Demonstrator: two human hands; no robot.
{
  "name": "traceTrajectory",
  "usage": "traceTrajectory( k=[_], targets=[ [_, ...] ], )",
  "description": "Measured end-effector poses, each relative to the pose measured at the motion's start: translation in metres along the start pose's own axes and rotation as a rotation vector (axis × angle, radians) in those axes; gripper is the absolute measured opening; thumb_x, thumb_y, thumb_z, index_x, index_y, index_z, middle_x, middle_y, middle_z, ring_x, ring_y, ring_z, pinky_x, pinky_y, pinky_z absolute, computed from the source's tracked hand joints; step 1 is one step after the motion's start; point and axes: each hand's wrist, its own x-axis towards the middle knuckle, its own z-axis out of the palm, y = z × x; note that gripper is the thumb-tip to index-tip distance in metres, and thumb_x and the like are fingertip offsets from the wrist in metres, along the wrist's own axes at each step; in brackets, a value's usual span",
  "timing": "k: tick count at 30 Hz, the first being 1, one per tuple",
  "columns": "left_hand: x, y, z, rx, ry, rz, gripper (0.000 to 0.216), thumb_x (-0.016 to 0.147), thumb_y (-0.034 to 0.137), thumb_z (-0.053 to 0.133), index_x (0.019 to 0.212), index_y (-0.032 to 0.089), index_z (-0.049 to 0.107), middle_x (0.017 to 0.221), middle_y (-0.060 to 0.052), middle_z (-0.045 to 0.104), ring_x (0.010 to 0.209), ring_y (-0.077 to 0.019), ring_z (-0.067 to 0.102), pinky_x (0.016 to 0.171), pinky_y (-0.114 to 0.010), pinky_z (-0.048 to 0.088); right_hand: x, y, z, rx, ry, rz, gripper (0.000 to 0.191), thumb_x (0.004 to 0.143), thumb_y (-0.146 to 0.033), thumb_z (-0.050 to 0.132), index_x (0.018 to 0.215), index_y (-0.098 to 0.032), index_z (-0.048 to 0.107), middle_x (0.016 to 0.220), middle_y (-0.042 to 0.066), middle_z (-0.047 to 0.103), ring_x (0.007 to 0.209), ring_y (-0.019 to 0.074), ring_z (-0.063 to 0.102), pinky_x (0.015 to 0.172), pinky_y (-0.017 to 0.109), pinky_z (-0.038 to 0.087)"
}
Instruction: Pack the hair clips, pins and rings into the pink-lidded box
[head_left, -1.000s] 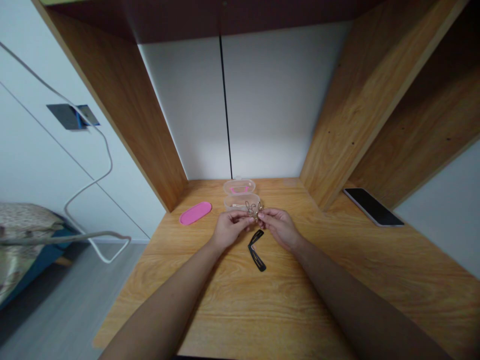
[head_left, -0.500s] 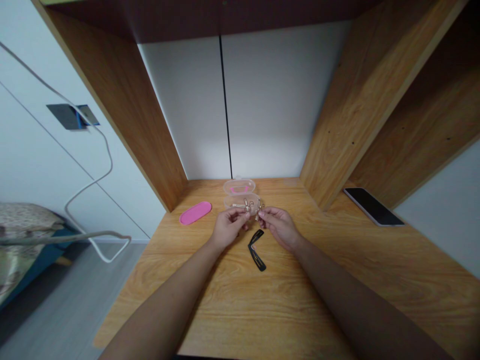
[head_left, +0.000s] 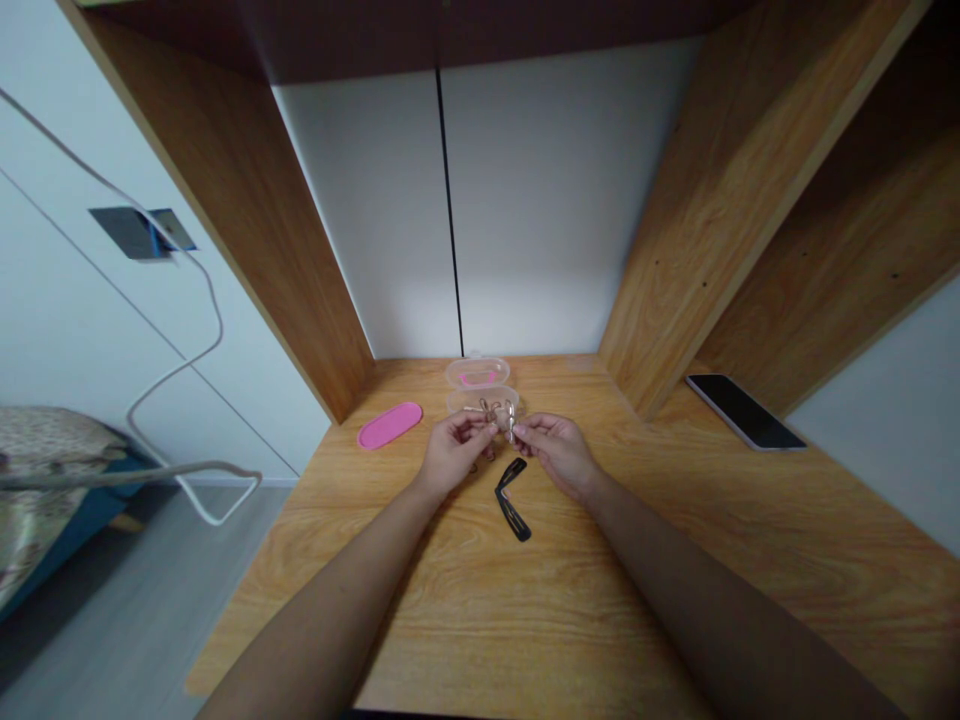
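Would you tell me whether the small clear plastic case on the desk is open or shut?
Open: the clear case has its lid flipped back, both halves showing, behind the hands.

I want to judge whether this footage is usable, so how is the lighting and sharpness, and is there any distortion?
Head view: even, soft light, with the white back wall brightest; wide-angle bending splays the wooden side panels outward; the gold clips pinched between the left hand and right hand are small and soft, detail unreadable; black hair clips on the desk read clearly; no harsh glare.
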Motion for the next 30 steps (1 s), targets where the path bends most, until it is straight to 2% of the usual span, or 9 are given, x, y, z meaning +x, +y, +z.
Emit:
traceTrajectory(
  k=[5,14,22,30],
  targets=[
    [-0.0009,0.0013,-0.0002,0.027,0.025,0.0,0.038,0.069,0.044,0.086,0.084,0.013,0.07,0.067,-0.001,0.069,0.05,-0.0087,0.059,0.051,-0.02,0.048,-0.0006,-0.0019,0.0015,-0.005,0.007,0.003,0.032,0.062,-0.044,0.09,0.072,-0.018,0.074,0.066,0.003,0.072,0.058,0.012,0.059,0.058,0.027,0.041],
    [-0.0032,0.008,0.0015,0.052,-0.009,-0.03,0.039,0.069,0.046,0.085,0.082,0.012,0.073,0.072,-0.004,0.071,0.052,-0.009,0.058,0.053,-0.021,0.048,-0.0009,-0.0008,0.0009,-0.006,0.022,-0.008,0.032,0.06,-0.043,0.091,0.07,-0.019,0.074,0.064,0.001,0.07,0.057,0.0118,0.057,0.057,0.027,0.042],
    [-0.0024,0.0012,0.001,0.056,-0.018,-0.043,0.04,0.066,0.045,0.088,0.084,0.012,0.072,0.067,-0.002,0.07,0.052,-0.0096,0.059,0.055,-0.022,0.049,-0.0006,-0.0003,0.0007,-0.003,0.017,0.008,0.031,0.061,-0.042,0.091,0.074,-0.018,0.076,0.066,0.001,0.071,0.058,0.0101,0.058,0.059,0.026,0.041],
    [-0.004,0.0047,0.0015,0.078,-0.025,-0.037,0.041,0.064,0.044,0.089,0.081,0.012,0.07,0.069,-0.003,0.07,0.053,-0.0096,0.058,0.053,-0.021,0.046,-0.0004,-0.0001,0.0006,0.001,0.0,0.003,0.029,0.063,-0.041,0.089,0.078,-0.019,0.077,0.067,0.002,0.072,0.061,0.0127,0.06,0.059,0.027,0.041]
  ],
)
